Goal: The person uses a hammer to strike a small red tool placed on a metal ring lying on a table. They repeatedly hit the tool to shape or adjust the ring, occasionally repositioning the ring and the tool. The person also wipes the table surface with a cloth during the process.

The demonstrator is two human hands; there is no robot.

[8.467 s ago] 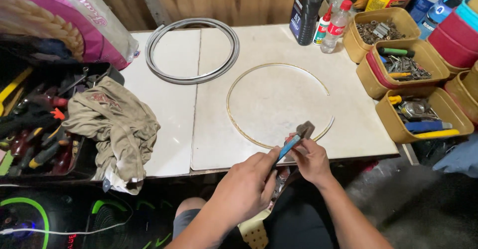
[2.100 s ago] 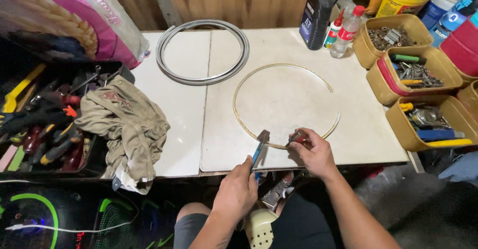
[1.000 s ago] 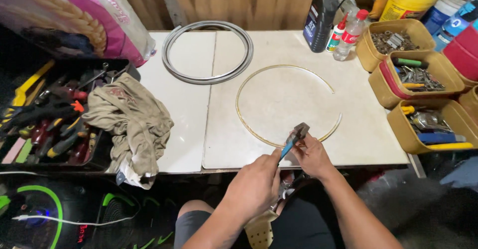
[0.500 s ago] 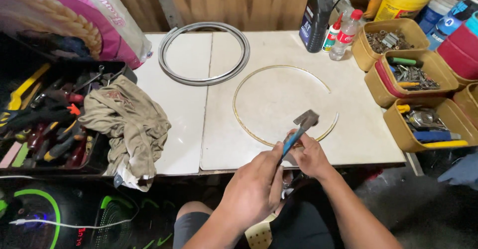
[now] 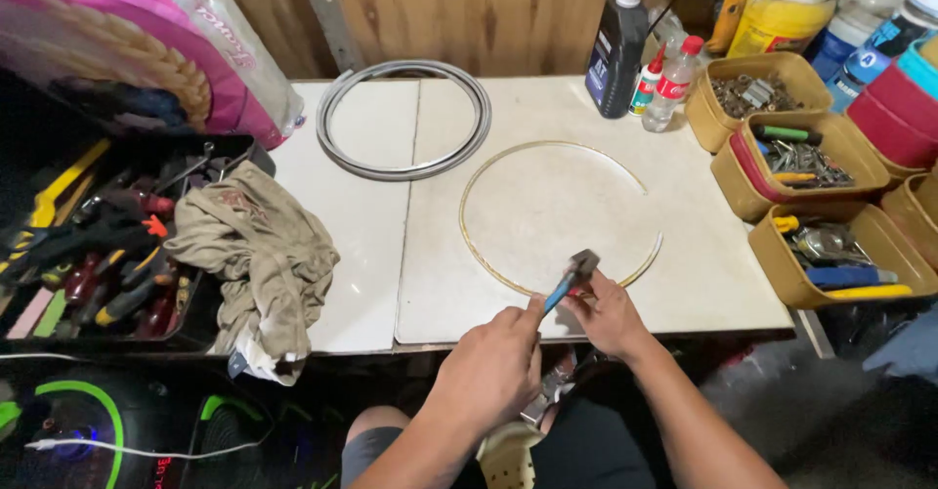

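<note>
My left hand (image 5: 493, 367) grips the blue handle of a small hammer (image 5: 576, 272). Its dark head sits just above the near arc of a thin brass ring (image 5: 479, 186), which lies flat on the white tabletop (image 5: 371, 225). The ring has a gap on its right side. My right hand (image 5: 608, 315) pinches the ring's near arc right beside the hammer head, at the table's front edge.
A grey coiled ring (image 5: 405, 118) lies at the back left. A crumpled beige rag (image 5: 259, 250) hangs over the left edge beside a black tool tray (image 5: 93, 255). A dark bottle (image 5: 616, 54), small bottles (image 5: 669, 84) and yellow bins of hardware (image 5: 816, 211) stand to the right.
The hammer head was lifted half a second ago and has dropped back down onto the ring's near arc. My right hand stays on the ring.
</note>
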